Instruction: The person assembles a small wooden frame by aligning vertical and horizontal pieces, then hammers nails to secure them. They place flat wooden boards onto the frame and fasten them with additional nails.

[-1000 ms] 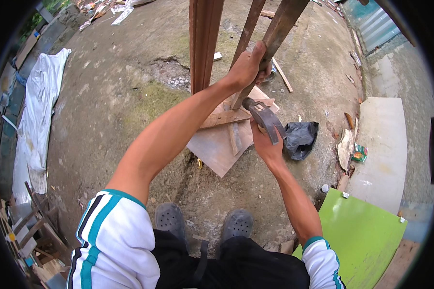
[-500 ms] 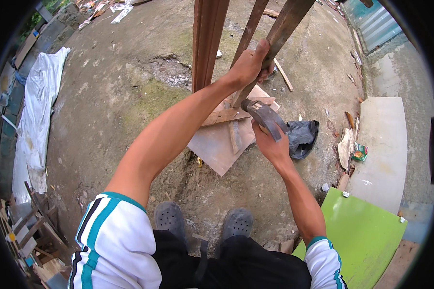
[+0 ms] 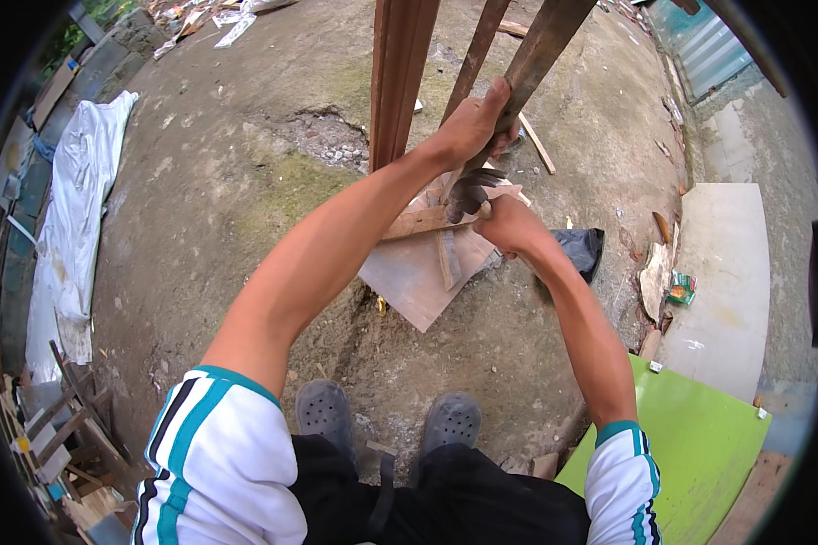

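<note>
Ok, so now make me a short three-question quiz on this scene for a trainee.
1. What does the right hand hold?
a) a saw
b) a hammer
c) a paintbrush
2. True or false: the green panel lies toward the person's right.
3. Fill in: the left hand grips a slanting bar made of ____.

Key:
1. b
2. True
3. Wood

A hammer [image 3: 471,193], its dark metal head blurred, is at the lower end of a weathered brown wooden post [image 3: 541,54], which slants upward beside a short wooden crosspiece [image 3: 416,223].
</note>
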`<move>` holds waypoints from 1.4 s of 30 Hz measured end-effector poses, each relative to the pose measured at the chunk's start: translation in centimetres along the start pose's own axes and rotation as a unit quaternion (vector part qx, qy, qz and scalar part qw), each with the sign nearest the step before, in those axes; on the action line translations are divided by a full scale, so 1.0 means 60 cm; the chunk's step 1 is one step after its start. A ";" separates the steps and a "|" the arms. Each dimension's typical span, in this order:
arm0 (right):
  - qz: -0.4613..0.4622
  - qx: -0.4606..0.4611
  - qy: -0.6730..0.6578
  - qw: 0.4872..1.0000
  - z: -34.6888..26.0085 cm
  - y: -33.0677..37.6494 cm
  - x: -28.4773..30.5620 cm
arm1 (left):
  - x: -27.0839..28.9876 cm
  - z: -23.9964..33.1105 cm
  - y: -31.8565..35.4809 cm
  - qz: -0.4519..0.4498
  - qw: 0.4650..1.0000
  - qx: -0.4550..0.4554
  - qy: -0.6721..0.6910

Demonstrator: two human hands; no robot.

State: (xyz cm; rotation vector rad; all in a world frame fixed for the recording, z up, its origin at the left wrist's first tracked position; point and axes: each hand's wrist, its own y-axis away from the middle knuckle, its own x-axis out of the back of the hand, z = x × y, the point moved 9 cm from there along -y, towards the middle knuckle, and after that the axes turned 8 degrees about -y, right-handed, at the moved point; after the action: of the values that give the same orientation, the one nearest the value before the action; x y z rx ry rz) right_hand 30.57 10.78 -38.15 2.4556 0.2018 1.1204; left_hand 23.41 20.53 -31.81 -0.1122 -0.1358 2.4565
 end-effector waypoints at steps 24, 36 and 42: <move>0.048 0.081 0.041 0.995 0.008 0.001 0.014 | 0.005 0.001 0.001 -0.034 0.999 -0.011 -0.031; -0.062 0.037 0.103 0.992 -0.052 -0.016 0.011 | 0.003 0.013 0.005 -0.024 0.999 -0.004 -0.021; -0.030 0.018 0.064 0.997 -0.040 0.003 0.015 | 0.007 0.011 0.005 -0.019 1.000 -0.008 -0.020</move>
State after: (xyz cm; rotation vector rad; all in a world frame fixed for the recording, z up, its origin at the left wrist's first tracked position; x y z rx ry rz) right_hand 29.35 11.64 -36.05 2.3932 0.3345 1.2600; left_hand 22.82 20.51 -31.20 -0.0675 -0.1733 2.4208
